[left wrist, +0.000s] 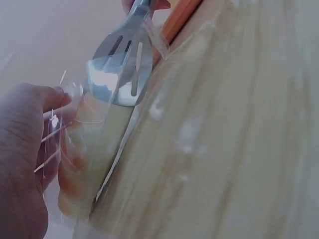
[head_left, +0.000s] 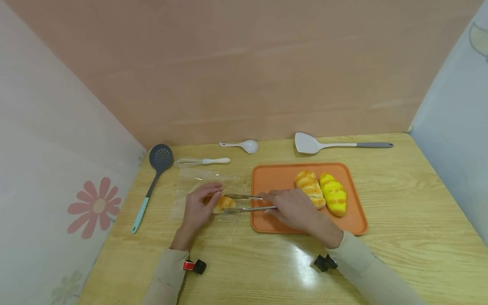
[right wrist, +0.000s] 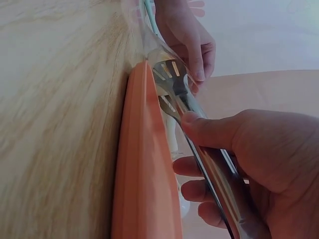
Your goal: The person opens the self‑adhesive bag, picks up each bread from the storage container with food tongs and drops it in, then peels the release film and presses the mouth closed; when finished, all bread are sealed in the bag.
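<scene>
My left hand point(head_left: 200, 207) pinches a clear plastic bag point(head_left: 187, 186) that lies on the table, with a golden-brown bread roll point(head_left: 219, 205) inside it. In the left wrist view the thumb and fingers hold the film beside the roll point(left wrist: 72, 164). My right hand point(head_left: 295, 209) grips metal tongs point(head_left: 259, 208) over the left side of the orange tray point(head_left: 263, 178). The slotted ends of the tongs point(left wrist: 112, 69) reach left to the bag's mouth, spread apart around the roll's right end. In the right wrist view the thumb and fingers wrap the tongs' arms point(right wrist: 219, 184).
On the tray lie another golden bread point(head_left: 310, 188) and a yellow bread point(head_left: 334, 195). Behind stand a whisk point(head_left: 206, 161), a white ladle point(head_left: 248, 146) and a white spatula point(head_left: 309, 144), lying along the back wall. A dark skimmer point(head_left: 160, 159) lies far left.
</scene>
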A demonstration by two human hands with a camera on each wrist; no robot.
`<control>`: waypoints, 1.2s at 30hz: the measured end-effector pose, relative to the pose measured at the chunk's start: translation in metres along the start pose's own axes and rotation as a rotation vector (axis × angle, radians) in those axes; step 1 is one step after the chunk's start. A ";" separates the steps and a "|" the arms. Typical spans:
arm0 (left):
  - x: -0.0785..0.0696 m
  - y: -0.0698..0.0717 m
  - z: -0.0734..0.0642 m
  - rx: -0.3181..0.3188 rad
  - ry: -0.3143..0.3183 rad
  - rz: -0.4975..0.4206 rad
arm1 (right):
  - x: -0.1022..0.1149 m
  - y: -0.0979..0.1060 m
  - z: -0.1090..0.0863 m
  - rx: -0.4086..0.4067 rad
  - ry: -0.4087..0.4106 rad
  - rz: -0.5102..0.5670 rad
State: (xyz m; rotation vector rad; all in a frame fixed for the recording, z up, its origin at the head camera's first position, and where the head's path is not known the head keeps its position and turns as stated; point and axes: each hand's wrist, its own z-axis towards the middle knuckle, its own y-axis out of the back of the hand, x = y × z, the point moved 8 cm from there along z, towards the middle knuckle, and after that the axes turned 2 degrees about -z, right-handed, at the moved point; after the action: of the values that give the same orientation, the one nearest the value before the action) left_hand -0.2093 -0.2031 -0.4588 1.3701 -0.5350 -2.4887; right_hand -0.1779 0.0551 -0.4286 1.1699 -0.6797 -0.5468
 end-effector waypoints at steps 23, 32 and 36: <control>-0.004 0.000 0.015 0.113 -0.007 -0.006 | 0.005 -0.004 0.010 -0.023 0.033 0.007; -0.006 -0.003 0.015 0.005 0.029 -0.118 | 0.006 -0.005 0.012 -0.051 -0.005 0.065; -0.010 -0.004 0.015 -0.042 0.061 -0.104 | 0.014 -0.014 0.014 -0.035 -0.025 0.057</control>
State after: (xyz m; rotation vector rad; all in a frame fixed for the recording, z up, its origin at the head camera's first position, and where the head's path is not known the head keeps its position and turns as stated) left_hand -0.2165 -0.1929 -0.4457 1.4879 -0.4059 -2.5136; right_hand -0.1790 0.0318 -0.4354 1.1089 -0.7202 -0.5246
